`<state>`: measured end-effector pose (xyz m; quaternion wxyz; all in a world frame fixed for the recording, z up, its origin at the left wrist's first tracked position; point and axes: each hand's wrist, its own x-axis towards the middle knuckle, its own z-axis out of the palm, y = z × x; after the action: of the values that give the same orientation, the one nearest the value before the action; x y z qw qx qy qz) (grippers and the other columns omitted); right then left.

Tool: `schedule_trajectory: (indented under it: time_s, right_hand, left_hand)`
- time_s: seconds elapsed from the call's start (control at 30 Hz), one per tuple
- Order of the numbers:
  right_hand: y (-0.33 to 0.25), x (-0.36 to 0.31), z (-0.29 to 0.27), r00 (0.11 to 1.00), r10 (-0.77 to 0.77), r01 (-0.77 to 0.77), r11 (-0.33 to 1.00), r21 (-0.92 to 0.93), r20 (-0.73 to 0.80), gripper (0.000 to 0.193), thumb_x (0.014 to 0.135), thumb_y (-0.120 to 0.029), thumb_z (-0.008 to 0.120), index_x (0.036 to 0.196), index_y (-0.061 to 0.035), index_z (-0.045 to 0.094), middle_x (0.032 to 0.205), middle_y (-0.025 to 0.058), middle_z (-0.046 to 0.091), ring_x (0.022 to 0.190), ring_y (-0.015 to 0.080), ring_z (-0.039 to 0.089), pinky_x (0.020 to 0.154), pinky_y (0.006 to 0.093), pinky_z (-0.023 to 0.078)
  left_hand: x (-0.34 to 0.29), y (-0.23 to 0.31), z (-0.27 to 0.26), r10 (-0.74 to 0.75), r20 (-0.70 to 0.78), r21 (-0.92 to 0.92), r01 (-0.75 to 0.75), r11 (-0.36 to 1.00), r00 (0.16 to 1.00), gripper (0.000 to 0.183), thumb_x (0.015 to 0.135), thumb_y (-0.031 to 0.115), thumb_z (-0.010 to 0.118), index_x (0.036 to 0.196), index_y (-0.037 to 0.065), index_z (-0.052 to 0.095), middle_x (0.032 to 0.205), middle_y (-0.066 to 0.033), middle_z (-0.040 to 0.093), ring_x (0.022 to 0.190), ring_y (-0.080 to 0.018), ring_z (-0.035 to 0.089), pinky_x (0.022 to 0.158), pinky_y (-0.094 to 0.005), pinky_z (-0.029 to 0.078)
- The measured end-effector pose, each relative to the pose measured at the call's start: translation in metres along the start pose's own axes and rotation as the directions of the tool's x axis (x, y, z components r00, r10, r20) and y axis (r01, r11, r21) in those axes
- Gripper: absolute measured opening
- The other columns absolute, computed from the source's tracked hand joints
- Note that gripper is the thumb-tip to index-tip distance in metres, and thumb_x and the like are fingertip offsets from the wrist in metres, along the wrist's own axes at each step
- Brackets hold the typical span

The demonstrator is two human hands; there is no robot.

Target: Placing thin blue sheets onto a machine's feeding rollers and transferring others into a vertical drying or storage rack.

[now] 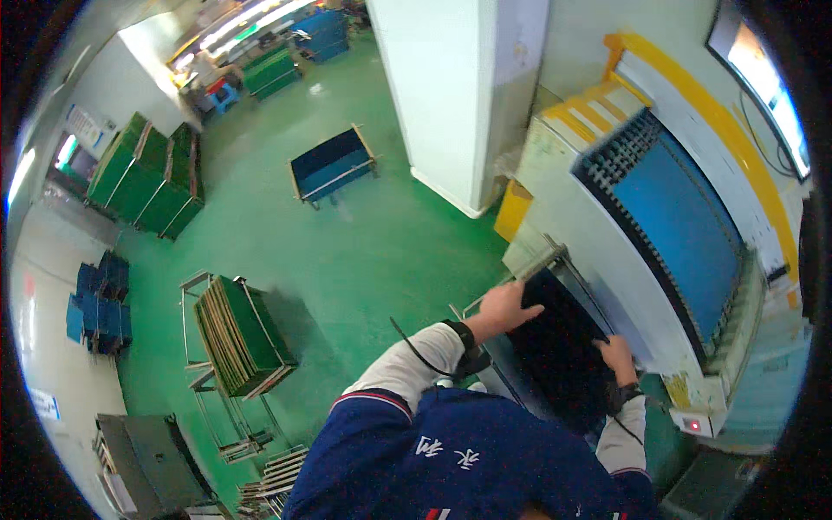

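A black panel or stack of panels [555, 347] is in front of me, inside a metal frame rack [592, 299] beside the machine. My left hand [507, 312] is closed at its upper left side, the thumb lying across the dark surface. At the opposite side my right hand [616, 360] is closed on the edge, a digit pointing inward over it. The remaining fingers of both hands are partly hidden. Whether the dark piece is one panel or several, I cannot tell.
A machine with a blue bed between dark rollers [680, 234] stands at my right. To the left is a rack of upright green boards [247, 334]. A blue bin [334, 169] is on the green floor near a white pillar [446, 95]. Green crates [147, 178] stand far left.
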<state>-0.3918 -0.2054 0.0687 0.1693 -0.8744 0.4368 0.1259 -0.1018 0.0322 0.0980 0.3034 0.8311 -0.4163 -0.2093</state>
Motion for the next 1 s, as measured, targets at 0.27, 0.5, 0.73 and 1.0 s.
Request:
schedule_trajectory:
  time_s: [0.27,0.5,0.73,1.0]
  right_hand:
    - [0.014,-0.007,0.025,0.975,0.017,0.004,0.995,0.096,-0.221,0.051,0.083,-0.046,0.077,0.107,-0.0016,0.073,0.109,0.0265,0.069,0.106,0.047,0.063,0.087,0.0516,0.049]
    - [0.005,-0.004,0.018,0.988,0.112,-0.106,0.992,0.063,-0.103,0.055,0.079,-0.046,0.08,0.113,-0.0034,0.074,0.113,0.0215,0.072,0.111,0.0416,0.066,0.093,0.0485,0.051]
    - [-0.015,-0.016,0.009,0.975,0.187,-0.174,0.978,0.111,-0.119,0.055,0.078,-0.044,0.083,0.114,-0.003,0.073,0.116,0.0218,0.071,0.11,0.0422,0.066,0.092,0.0491,0.051]
    - [0.006,-0.005,0.024,0.966,0.193,-0.189,0.981,0.041,-0.17,0.052,0.079,-0.043,0.083,0.111,-0.0031,0.073,0.115,0.021,0.071,0.109,0.0411,0.066,0.09,0.0489,0.052]
  left_hand:
    - [-0.002,0.006,-0.007,0.015,0.057,-0.012,-0.014,1.0,0.998,0.068,0.083,0.06,0.072,0.109,-0.002,0.06,0.101,-0.0242,0.069,0.098,-0.0434,0.068,0.085,-0.0517,0.055]
    - [-0.002,0.003,-0.006,0.037,0.044,-0.037,-0.035,0.999,0.998,0.066,0.084,0.056,0.073,0.109,-0.003,0.056,0.098,-0.0246,0.068,0.095,-0.0434,0.068,0.083,-0.0511,0.055]
    - [-0.003,-0.003,-0.003,0.086,0.01,-0.032,-0.086,0.996,0.996,0.061,0.085,0.053,0.074,0.104,-0.003,0.057,0.093,-0.0224,0.068,0.09,-0.0419,0.068,0.079,-0.0508,0.055]
    - [-0.002,0.001,-0.006,0.078,0.037,-0.042,-0.077,0.996,0.996,0.06,0.085,0.051,0.074,0.104,-0.003,0.057,0.091,-0.0221,0.068,0.088,-0.0421,0.068,0.079,-0.0512,0.056]
